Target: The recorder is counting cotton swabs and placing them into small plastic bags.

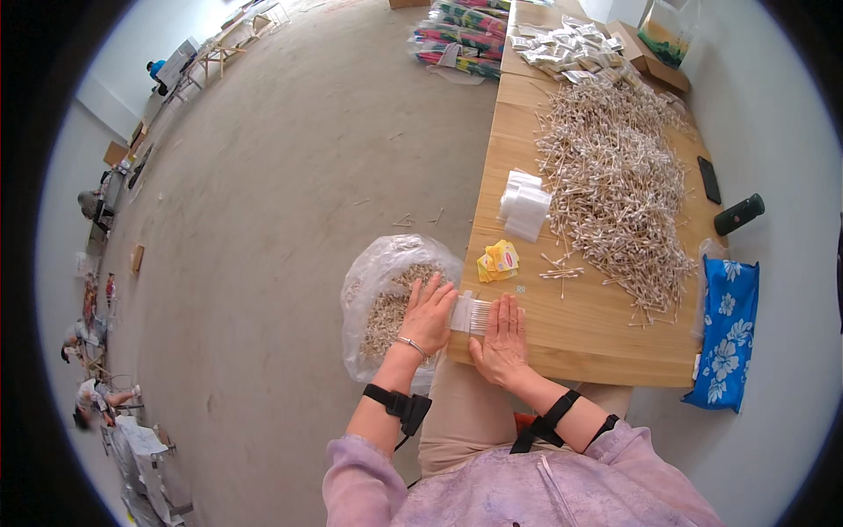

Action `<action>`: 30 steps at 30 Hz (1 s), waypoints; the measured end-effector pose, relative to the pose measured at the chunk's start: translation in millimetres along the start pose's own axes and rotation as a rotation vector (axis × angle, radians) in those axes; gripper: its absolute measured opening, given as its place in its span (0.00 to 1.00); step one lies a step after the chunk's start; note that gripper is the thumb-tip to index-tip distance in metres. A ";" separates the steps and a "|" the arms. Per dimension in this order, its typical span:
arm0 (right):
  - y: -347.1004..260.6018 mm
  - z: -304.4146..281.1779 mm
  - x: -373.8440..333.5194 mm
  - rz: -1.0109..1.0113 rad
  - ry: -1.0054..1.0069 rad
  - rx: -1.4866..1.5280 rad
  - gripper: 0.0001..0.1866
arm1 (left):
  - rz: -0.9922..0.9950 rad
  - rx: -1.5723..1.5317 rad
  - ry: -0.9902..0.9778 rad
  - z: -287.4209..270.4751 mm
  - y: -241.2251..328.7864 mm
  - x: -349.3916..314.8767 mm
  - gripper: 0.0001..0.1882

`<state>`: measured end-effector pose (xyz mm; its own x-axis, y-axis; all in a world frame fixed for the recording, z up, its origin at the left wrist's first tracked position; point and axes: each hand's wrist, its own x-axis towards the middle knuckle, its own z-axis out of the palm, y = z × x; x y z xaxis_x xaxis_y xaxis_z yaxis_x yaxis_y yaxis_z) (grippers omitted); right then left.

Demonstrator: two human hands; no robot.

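At the table's left edge, a flat row of cotton swabs [479, 317] lies with a small clear plastic bag [460, 313] at its left end. My left hand [428, 320] is beside the bag, fingers stretched out, over the rim of the table. On the right end of the swabs rests my right hand [502, 348], its fingers straight and lying flat. Whether the swabs are partly inside the bag I cannot tell. Just beyond them are several yellow cards [499, 262] and a stack of clear empty bags [526, 207]. A few loose swabs [559, 268] lie to the right.
A large heap of cotton swabs [615, 176] covers the table's right side, with filled packets [571, 48] behind. A phone [709, 180], dark cylinder [739, 214] and blue floral pack [727, 334] line the right edge. Below left stands a plastic sack of swabs [356, 303].
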<state>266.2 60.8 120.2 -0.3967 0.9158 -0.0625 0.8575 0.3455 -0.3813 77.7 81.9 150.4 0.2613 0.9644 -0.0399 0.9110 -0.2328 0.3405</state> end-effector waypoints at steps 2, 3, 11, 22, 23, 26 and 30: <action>-0.8 1.0 0.7 -0.018 -0.005 -0.006 0.50 | 0.005 -0.027 -0.003 -4.0 1.8 2.4 0.34; -2.6 1.5 1.3 -0.018 -0.006 -0.008 0.50 | 0.009 -0.051 -0.006 -5.7 3.3 3.2 0.34; -19.6 6.8 6.4 -0.018 -0.020 -0.004 0.49 | 0.024 -0.085 -0.005 -2.1 -3.0 2.8 0.34; -24.3 11.1 13.5 -0.002 0.031 -0.001 0.47 | 0.038 -0.136 -0.005 -5.5 -1.7 3.6 0.33; -24.9 11.9 15.4 -0.007 0.041 0.007 0.47 | 0.034 -0.146 -0.012 -5.5 -2.5 4.7 0.33; -26.1 12.5 14.4 -0.003 0.054 0.005 0.47 | 0.036 -0.159 -0.024 -6.2 -3.0 5.3 0.33; -28.1 13.4 11.3 -0.015 0.071 0.022 0.47 | 0.029 -0.197 -0.031 -7.0 -5.3 3.3 0.34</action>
<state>233.2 58.7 117.8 -0.3846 0.9230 0.0085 0.8438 0.3553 -0.4023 71.5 87.1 155.0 0.2995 0.9525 -0.0553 0.8235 -0.2288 0.5192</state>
